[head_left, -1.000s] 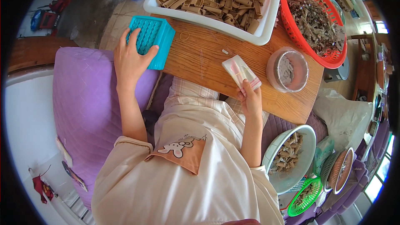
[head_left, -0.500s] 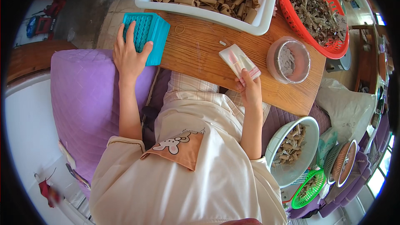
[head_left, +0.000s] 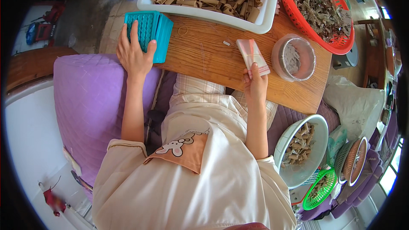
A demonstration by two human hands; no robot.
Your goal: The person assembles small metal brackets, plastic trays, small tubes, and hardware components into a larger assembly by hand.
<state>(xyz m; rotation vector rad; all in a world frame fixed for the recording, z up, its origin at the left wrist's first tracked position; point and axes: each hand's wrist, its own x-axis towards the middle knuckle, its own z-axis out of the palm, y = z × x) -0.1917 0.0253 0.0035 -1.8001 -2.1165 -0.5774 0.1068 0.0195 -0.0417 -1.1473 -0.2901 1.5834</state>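
Note:
My left hand [head_left: 134, 56] lies with spread fingers over a teal stack of molded plastic trays [head_left: 163, 38] at the table's left end. Its thumb reaches across the near part of the top, and rows of small bumps show beside the fingers. Between thumb and fingers, my right hand [head_left: 256, 84] grips a banded pack of clear plastic bags [head_left: 250, 52] by its near end, above the wooden table [head_left: 200, 53]. A small white piece [head_left: 226, 43] lies left of the pack. Nearer the teal trays is a loose rubber band [head_left: 183, 30].
A white bin [head_left: 266, 23] of brown half-tube pieces spans the far edge. To its right stands a red basket [head_left: 294, 21] of wrapped pieces. A clear round tub [head_left: 313, 64] holds small white pieces. A pale basin [head_left: 281, 155] sits below the table's right side.
The bag pack in my right hand has swung more upright, its far end shifting right toward the tub. My left hand stays on the teal trays.

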